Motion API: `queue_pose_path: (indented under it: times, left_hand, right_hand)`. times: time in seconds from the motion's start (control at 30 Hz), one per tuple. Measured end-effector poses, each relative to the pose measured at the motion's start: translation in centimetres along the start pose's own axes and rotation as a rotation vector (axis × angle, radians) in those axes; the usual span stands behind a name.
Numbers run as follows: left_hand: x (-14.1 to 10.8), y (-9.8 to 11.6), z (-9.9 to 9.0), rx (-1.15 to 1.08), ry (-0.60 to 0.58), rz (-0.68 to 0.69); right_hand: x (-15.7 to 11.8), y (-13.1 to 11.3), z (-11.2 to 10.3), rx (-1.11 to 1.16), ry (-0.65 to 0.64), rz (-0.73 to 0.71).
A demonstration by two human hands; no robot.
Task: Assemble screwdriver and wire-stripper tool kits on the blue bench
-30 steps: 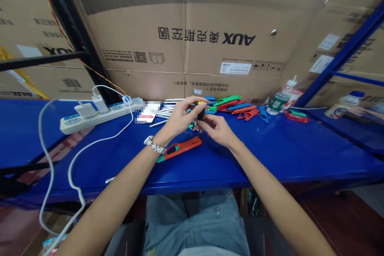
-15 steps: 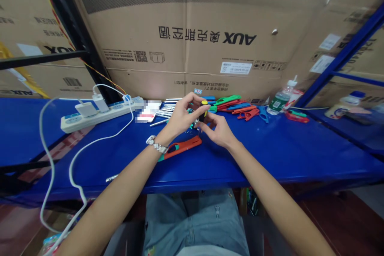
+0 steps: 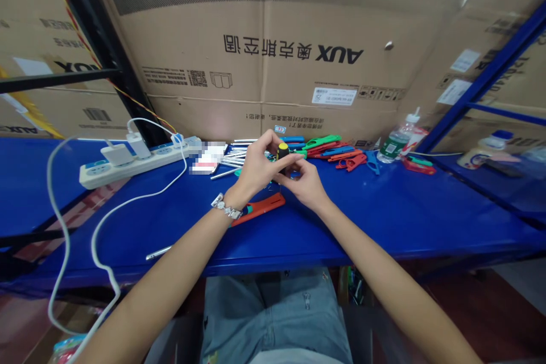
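My left hand (image 3: 261,164) is closed around a short screwdriver with a yellow-and-black handle (image 3: 282,151), its yellow end pointing up. Right up against it, my right hand (image 3: 307,183) is pinched over something small at the tool's lower part, mostly hidden by the fingers. Below the hands lies an orange plastic lighter housing (image 3: 267,207) with a finger hole, flat on the blue table (image 3: 375,216). Behind them are silver metal tubes (image 3: 239,154) and a pile of red, green and blue plastic housings (image 3: 336,149).
A white power strip (image 3: 128,165) with plugs and a loose cable stands on the left. One silver tube (image 3: 158,252) lies near the front edge. At the right are a bottle with a green label (image 3: 391,148) and a red packet (image 3: 418,165). Cardboard (image 3: 205,102) backs the table.
The screwdriver handle has shifted slightly left and turned a little. Both hands have drawn closer together around it. The whole view has shifted slightly.
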State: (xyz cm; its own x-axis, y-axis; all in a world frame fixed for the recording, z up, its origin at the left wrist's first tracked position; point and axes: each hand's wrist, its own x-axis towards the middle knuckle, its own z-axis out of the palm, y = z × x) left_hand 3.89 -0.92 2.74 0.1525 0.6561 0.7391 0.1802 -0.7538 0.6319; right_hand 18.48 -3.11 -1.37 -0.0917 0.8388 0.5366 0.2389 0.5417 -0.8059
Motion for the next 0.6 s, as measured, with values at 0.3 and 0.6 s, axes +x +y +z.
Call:
queue_pose_path:
  times: [0.3,0.6]
  left_hand:
    - [0.0,0.4,-1.4,-0.081,-0.250,0.035]
    - [-0.1,0.5,-0.4,-0.021,-0.136,0.024]
  right_hand:
    - [-0.3,-0.9,-0.6,-0.030,-0.210,-0.022]
    - [0.0,0.1,-0.4,-0.009,-0.088,-0.005]
